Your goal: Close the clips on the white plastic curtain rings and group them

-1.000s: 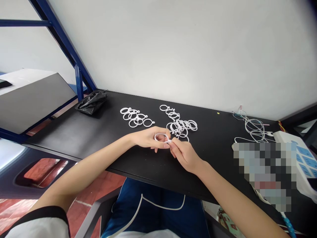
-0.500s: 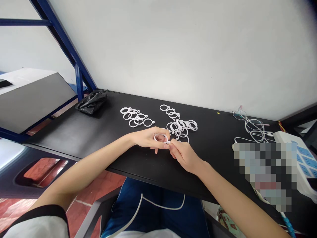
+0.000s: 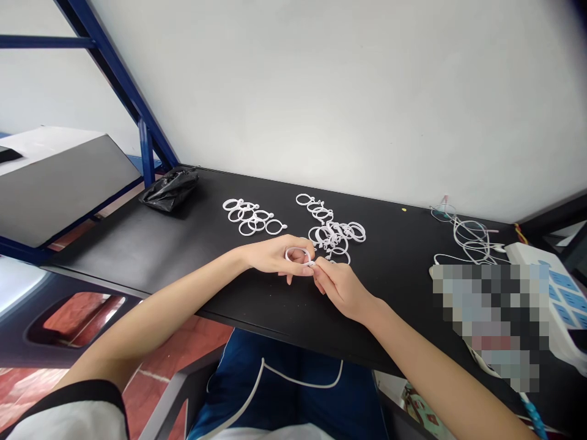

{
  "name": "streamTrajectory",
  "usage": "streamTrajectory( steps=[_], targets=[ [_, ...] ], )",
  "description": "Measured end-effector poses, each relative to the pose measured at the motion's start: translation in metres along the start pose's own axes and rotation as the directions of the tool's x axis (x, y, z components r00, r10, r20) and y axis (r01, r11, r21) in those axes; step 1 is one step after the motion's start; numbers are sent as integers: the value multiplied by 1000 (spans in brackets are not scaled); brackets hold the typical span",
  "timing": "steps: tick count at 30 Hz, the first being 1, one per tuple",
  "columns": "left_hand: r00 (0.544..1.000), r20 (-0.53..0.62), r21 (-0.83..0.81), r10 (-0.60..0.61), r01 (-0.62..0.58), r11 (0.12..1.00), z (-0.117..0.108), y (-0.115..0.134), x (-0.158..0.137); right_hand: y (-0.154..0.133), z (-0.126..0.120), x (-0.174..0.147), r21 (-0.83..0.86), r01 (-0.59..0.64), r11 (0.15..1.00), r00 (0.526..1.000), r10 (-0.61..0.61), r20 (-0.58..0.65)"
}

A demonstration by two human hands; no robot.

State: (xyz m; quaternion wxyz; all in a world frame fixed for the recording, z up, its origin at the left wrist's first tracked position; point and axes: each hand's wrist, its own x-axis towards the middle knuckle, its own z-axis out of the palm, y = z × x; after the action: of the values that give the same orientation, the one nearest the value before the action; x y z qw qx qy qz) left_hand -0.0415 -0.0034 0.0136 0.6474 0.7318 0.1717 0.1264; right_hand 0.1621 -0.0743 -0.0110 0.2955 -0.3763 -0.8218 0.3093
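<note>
Over the front of the black desk, my left hand [image 3: 278, 255] is closed on a white curtain ring [image 3: 287, 254], its thumb and fingers gripping the hoop. My right hand [image 3: 342, 284] pinches the small eyelet at the ring's right side, and its fingertips meet those of the left. What exactly lies between the right fingertips is too small to make out. Just beyond my hands is a heap of white rings [image 3: 339, 232], several overlapping, with a few trailing toward the wall. Left of that heap, a second group of rings [image 3: 247, 214] lies spread on the desk.
A crumpled black plastic bag [image 3: 169, 188] sits at the back left of the desk [image 3: 183, 238]. On the right are a tangled white cable [image 3: 472, 238], a white power strip [image 3: 536, 256] and a blurred-out flat item [image 3: 490, 324]. A blue metal frame [image 3: 114, 79] rises at left.
</note>
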Motion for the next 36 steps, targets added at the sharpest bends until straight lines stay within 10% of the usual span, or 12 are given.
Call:
streamTrajectory(
  steps=[36],
  targets=[
    [975,-216,59,53,-41,997,4,1,3,8,5,1,114,-66,991,994,76,-84]
  ],
)
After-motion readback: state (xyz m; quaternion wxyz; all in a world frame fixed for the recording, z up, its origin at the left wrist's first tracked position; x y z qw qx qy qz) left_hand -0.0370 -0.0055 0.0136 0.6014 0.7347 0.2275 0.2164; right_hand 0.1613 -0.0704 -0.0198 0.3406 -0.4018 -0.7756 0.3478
